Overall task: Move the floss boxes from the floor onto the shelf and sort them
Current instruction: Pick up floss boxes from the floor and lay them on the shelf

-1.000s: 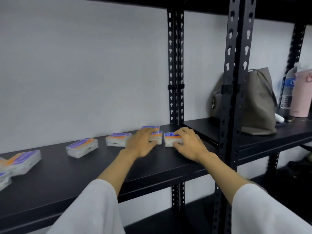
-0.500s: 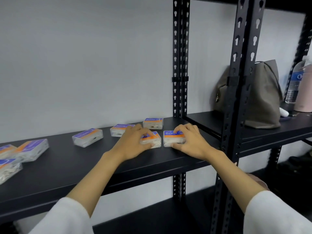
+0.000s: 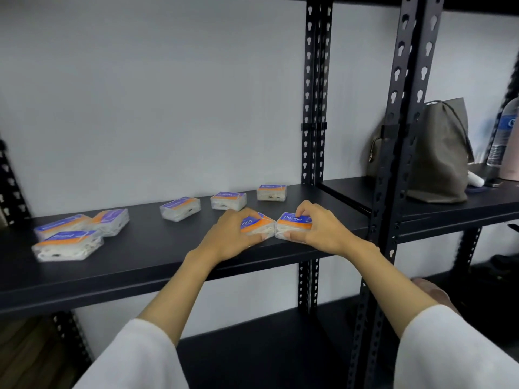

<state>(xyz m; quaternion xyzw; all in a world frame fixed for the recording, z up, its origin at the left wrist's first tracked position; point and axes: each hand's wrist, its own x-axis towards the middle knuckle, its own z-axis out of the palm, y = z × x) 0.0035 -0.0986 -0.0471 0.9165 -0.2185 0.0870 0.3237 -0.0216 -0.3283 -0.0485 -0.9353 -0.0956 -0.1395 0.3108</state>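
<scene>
On the black shelf (image 3: 134, 256), 3 floss boxes (image 3: 68, 245) sit bunched at the left end, blurred, 1 near the front edge and 2 just behind it, touching or overlapping; each has a clear body with a blue and orange label. Further right, toward the back edge, a tilted floss box (image 3: 180, 208) lies alone, and beside it a box marked "Smooth" (image 3: 228, 200) sits squarely. Right again, nearest the back edge and close to the rear upright, is a box marked "Round" (image 3: 271, 192).

Near the front edge, toward the right end, the left hand (image 3: 233, 237) lies over another "Round" box (image 3: 257, 224), fingers curled across its top and thumb along its near side, so it grips the box against the shelf. That box touches the one beside it at a corner. The right hand (image 3: 317, 228) holds this second front box (image 3: 293, 223), also marked "Round", with the thumb pressed on the near side and the fingers hooked over the far edge. Both sleeves are white.

Past the black post (image 3: 398, 136), the neighbouring shelf carries a grey-brown bag (image 3: 438, 153), then a water bottle (image 3: 505, 130) at the right edge of view with a pink object (image 3: 512, 161) in front of it.
</scene>
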